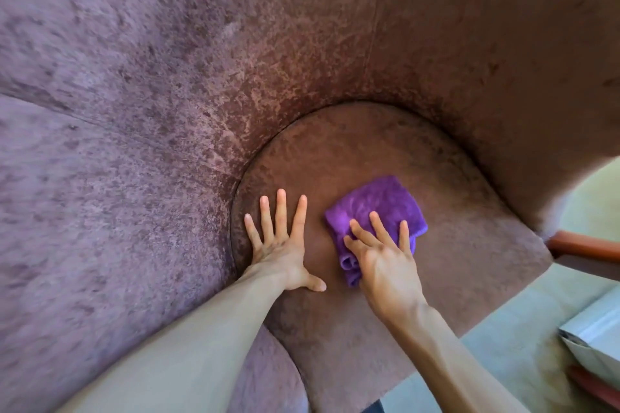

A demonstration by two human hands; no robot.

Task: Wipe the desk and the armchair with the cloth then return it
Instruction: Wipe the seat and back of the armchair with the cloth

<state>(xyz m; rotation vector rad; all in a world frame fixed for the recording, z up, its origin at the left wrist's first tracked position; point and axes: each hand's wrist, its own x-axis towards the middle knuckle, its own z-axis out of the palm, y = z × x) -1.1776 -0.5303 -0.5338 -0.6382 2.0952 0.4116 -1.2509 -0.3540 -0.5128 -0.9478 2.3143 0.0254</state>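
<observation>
A mauve velvet armchair (pixel 167 94) fills the view; its rounded brownish seat cushion (pixel 453 228) lies in the lower middle. A folded purple cloth (pixel 379 204) rests on the seat. My right hand (pixel 382 258) presses flat on the near part of the cloth, fingers spread over it. Just left of the cloth, my left hand (pixel 281 245) lies flat and open on the seat cushion with fingers apart, holding nothing. The desk is out of view.
The chair's back and arms curve closely around the seat on the left, top and right. A reddish wooden bar (pixel 583 245) shows at the right edge. Pale carpet (pixel 523 329) and a white-grey box (pixel 597 335) lie at lower right.
</observation>
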